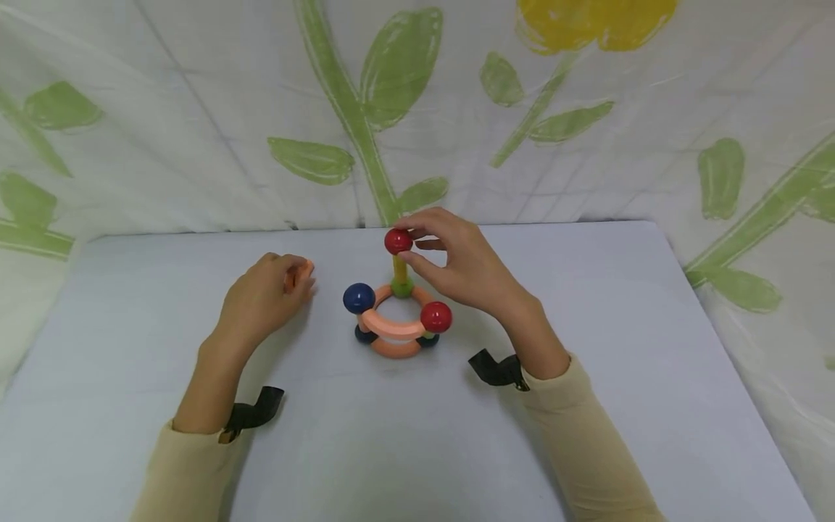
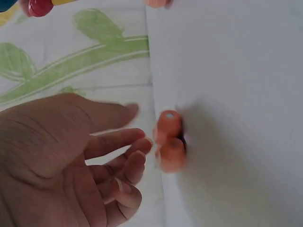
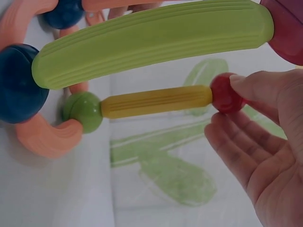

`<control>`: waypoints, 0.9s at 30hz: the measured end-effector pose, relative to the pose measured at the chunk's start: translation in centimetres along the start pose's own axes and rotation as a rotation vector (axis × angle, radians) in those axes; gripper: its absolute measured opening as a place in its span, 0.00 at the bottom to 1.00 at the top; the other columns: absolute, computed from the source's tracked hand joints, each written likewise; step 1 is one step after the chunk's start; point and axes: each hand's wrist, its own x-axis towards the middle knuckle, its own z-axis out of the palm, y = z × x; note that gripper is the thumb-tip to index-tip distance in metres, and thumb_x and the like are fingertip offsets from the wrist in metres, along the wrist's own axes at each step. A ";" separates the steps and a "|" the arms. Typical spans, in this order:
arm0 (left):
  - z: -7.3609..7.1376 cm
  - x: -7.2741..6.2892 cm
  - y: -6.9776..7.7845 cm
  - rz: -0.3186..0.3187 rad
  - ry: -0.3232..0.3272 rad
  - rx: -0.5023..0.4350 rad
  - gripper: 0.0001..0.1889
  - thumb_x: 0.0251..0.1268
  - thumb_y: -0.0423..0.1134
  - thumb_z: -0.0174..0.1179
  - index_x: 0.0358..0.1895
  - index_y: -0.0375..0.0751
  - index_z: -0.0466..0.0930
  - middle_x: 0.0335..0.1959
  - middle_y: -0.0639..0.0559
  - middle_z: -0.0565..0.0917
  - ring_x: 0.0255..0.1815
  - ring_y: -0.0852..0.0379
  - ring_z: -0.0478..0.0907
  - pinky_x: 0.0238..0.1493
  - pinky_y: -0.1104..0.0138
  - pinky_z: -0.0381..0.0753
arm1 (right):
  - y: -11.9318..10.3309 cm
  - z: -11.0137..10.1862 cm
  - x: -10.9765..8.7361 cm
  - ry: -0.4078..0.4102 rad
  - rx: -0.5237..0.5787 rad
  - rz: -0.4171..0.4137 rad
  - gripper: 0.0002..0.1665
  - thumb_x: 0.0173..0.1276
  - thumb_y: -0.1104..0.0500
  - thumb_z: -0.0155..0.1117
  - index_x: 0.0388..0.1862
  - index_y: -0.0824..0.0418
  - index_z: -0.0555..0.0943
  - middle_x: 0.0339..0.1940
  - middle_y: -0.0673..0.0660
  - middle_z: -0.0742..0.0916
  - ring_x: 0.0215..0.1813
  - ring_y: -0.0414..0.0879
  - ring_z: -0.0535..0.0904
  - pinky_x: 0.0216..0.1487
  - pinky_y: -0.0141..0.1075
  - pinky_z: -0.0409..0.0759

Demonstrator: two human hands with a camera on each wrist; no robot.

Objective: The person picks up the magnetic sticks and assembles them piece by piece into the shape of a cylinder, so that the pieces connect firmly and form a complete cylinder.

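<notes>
A ball-and-rod toy structure stands on the table, with curved orange rods (image 1: pixel 399 326) at its base and upper front. A blue ball (image 1: pixel 359 298) and a red ball (image 1: pixel 436 317) top its front corners. At its back, a yellow rod (image 3: pixel 156 101) rises from a green ball (image 3: pixel 83 112) and carries another red ball (image 3: pixel 227 93). My right hand (image 1: pixel 466 257) pinches that red ball between thumb and fingers. My left hand (image 1: pixel 261 297) hovers left of the structure, fingers loosely bent. Just beyond its fingertips, two orange curved rods (image 2: pixel 170 142) lie on the table, slightly blurred.
The white table (image 1: pixel 365 449) ends at a back edge against a hanging cloth (image 1: pixel 228 109) painted with green leaves and a yellow flower. In the right wrist view a light-green rod (image 3: pixel 151 45) of the structure crosses close to the camera.
</notes>
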 end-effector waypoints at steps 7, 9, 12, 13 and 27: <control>-0.5 0.9 0.7 -0.078 -0.036 0.010 0.20 0.78 0.41 0.59 0.62 0.30 0.83 0.47 0.32 0.83 0.38 0.43 0.79 0.32 0.59 0.75 | -0.1 0.0 0.0 0.005 -0.018 0.013 0.27 0.73 0.63 0.71 0.69 0.63 0.79 0.62 0.57 0.87 0.61 0.47 0.86 0.63 0.41 0.86; -0.6 0.9 0.9 -0.101 -0.038 0.012 0.21 0.79 0.42 0.57 0.62 0.30 0.83 0.48 0.32 0.85 0.41 0.41 0.81 0.35 0.55 0.79 | 0.0 -0.1 0.0 0.007 -0.023 0.015 0.26 0.73 0.63 0.71 0.69 0.63 0.79 0.62 0.57 0.87 0.61 0.46 0.86 0.63 0.40 0.86; -0.6 0.9 1.1 -0.125 -0.051 0.004 0.21 0.81 0.44 0.56 0.61 0.31 0.84 0.45 0.36 0.89 0.42 0.42 0.83 0.39 0.52 0.81 | 0.0 -0.3 -0.1 0.006 -0.026 0.017 0.26 0.73 0.63 0.71 0.68 0.63 0.79 0.61 0.57 0.87 0.61 0.47 0.87 0.64 0.41 0.86; -0.6 0.9 1.1 -0.127 -0.054 0.001 0.21 0.81 0.45 0.55 0.61 0.30 0.84 0.43 0.38 0.90 0.41 0.42 0.84 0.39 0.52 0.81 | 0.0 -0.3 0.0 0.006 -0.024 0.015 0.26 0.73 0.63 0.71 0.68 0.63 0.79 0.61 0.57 0.87 0.61 0.47 0.87 0.64 0.41 0.86; 0.6 0.4 1.1 -0.042 0.023 0.088 0.16 0.80 0.43 0.57 0.32 0.37 0.81 0.28 0.42 0.77 0.29 0.47 0.74 0.27 0.59 0.69 | 0.0 0.1 0.0 -0.037 -0.023 0.021 0.32 0.74 0.62 0.70 0.75 0.62 0.74 0.66 0.57 0.85 0.64 0.48 0.84 0.65 0.41 0.85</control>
